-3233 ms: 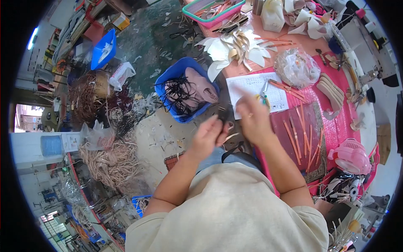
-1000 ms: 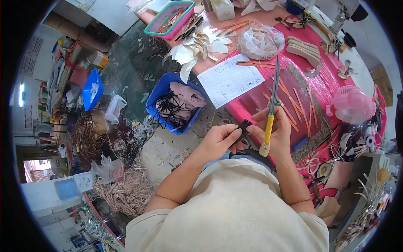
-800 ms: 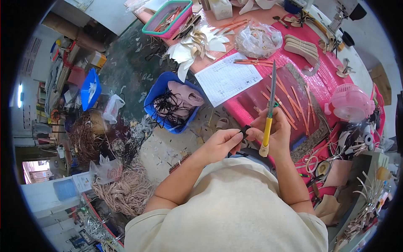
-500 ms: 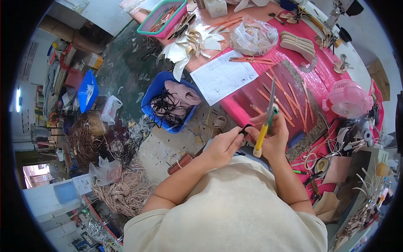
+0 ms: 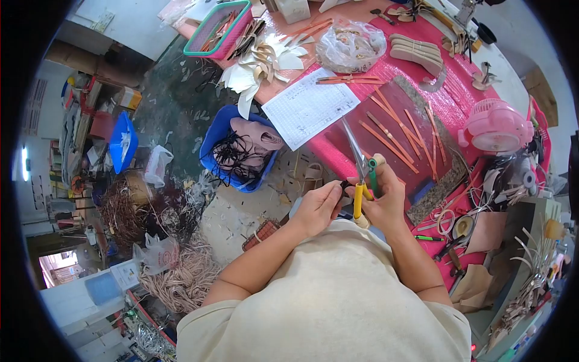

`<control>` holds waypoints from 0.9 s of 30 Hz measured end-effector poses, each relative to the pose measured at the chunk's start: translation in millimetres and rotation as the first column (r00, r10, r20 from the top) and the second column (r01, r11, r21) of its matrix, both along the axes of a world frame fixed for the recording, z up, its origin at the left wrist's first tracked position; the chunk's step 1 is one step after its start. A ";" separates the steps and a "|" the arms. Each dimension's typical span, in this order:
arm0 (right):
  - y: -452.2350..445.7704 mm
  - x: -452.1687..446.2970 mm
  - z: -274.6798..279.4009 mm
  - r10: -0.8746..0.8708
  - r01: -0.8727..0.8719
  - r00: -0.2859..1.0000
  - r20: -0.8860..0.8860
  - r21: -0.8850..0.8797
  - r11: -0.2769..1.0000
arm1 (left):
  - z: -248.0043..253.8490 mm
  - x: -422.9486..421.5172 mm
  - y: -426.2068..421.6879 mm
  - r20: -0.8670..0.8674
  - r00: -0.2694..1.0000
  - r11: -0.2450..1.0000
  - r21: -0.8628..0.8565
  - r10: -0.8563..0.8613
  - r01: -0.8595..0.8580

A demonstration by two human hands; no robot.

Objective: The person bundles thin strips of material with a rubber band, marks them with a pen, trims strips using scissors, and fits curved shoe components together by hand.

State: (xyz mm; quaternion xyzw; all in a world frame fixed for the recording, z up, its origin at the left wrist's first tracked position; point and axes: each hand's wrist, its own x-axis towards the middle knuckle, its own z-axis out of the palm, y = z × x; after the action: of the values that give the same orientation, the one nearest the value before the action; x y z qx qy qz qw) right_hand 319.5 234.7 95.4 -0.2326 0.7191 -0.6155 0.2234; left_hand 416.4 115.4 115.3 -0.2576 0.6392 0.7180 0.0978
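My left hand [image 5: 318,208] is closed on a small black piece [image 5: 347,185], pinched between thumb and fingertips. My right hand [image 5: 386,196] is wrapped round scissors [image 5: 360,160] with yellow and green handles, and its thumb side is close to the black piece. The scissor blades point up and away from me, with their tips near a printed sheet [image 5: 310,108]. Below the sheet's left side, a blue bin [image 5: 209,145] holds pinkish rolled material [image 5: 252,140] and black strips [image 5: 232,158].
Orange strips [image 5: 392,145] lie on a dark mat on the pink table [image 5: 332,151]. Beyond are a plastic bag [image 5: 351,47], white petal-like pieces [image 5: 241,81] and a pink and green basket [image 5: 217,30]. A pink fan [image 5: 496,130] stands at the right; tangled strips [image 5: 181,280] lie at the left.
The scissors, upright and showing mainly the yellow handle before, now tilt left with their green handle in view. My hands stay close together. The view has shifted, moving the table leftward and up.
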 end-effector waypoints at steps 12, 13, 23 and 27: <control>2.8 -5.6 -0.9 -0.102 0.103 0.987 0.127 0.003 0.995 | -23.4 -10.2 4.8 -0.081 0.997 0.988 -0.156 -0.017 0.004; 2.3 -6.1 -4.0 -0.109 0.110 0.986 0.128 0.004 0.994 | -23.9 -11.9 2.2 -0.080 0.997 0.988 -0.155 -0.023 0.011; 3.0 2.3 -11.5 -0.172 0.273 0.827 0.536 -0.116 0.955 | -15.3 -42.0 -31.8 0.027 0.843 0.786 -0.347 -0.537 0.511; 14.5 10.5 -37.6 -0.435 0.561 0.667 0.605 -0.025 0.827 | -29.3 -53.8 -60.3 0.018 0.639 0.591 -0.361 -0.769 0.721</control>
State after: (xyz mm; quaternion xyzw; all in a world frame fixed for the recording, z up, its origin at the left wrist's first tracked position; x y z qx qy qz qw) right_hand 330.0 249.2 57.9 0.1488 0.5840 -0.7653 0.2262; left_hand 362.6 55.2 86.0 0.0724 0.8051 0.5070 0.2993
